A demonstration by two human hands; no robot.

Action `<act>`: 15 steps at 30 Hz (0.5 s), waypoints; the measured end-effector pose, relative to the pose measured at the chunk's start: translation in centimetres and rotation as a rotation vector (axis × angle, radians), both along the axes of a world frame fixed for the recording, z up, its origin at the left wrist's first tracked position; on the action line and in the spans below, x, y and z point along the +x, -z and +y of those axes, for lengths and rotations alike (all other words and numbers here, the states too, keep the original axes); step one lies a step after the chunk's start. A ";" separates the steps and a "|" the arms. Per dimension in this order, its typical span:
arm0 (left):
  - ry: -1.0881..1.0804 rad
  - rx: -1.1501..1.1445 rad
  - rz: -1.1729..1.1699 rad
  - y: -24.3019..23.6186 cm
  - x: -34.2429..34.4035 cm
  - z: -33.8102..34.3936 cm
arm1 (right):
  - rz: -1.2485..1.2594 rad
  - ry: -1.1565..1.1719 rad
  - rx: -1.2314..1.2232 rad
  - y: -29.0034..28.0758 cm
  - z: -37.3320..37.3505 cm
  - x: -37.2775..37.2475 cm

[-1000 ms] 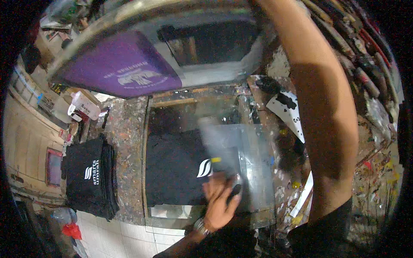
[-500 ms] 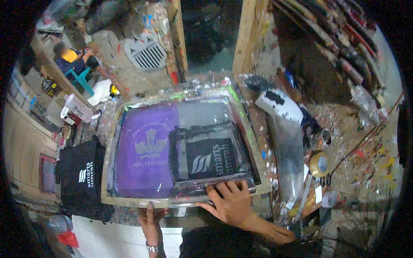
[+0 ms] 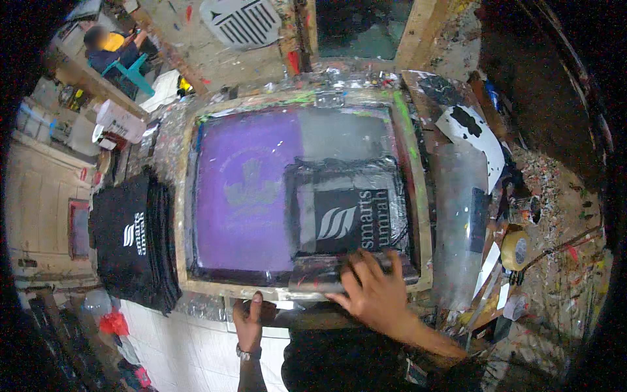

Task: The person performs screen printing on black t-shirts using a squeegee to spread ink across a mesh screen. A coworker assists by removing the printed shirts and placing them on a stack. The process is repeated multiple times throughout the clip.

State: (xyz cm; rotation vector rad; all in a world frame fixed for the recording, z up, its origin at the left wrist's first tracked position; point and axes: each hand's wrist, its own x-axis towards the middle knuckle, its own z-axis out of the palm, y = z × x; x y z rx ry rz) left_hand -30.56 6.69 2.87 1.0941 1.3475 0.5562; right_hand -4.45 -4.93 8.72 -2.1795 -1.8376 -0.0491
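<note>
A wooden-framed printing screen [image 3: 423,196] lies in front of me, its mesh purple on the left half and grey on the right. Its near right part shows a dark-edged stencil [image 3: 339,215] with a wave-like emblem and lettering. My left hand [image 3: 248,320] grips the frame's near edge, thumb on top and fingers curled beneath, partly hidden. Near the same edge, my right hand [image 3: 375,291] is closed over a squeegee [image 3: 313,279] that lies along the stencil's near side; its fingertips are slightly blurred.
To the left stands a stack of black printed fabric pieces [image 3: 134,242]. On the right are a clear sheet [image 3: 457,248], a roll of tape [image 3: 514,250] and a paint-stained white panel [image 3: 480,144]. A person [image 3: 114,49] sits at the far left, beside a white tub [image 3: 122,121].
My view has tilted down and shifted, so the screen sits farther right and higher. Both hands keep their places at the frame's near edge; the right hand's fingers have shifted slightly on the squeegee.
</note>
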 end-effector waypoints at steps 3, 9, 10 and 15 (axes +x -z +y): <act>-0.020 0.124 -0.074 -1.3 1.6 -0.4 | -0.123 -0.039 -0.045 1.1 1.8 2.4; 0.026 0.056 -0.092 -0.1 1.1 0.1 | 0.079 -0.099 -0.282 -4.4 3.9 5.3; 0.067 0.053 -0.064 0.3 0.5 0.3 | 0.094 -0.064 -0.494 -4.9 3.4 4.4; 0.120 0.009 -0.075 1.0 -0.1 0.8 | -0.220 -0.171 0.009 3.5 -1.7 2.6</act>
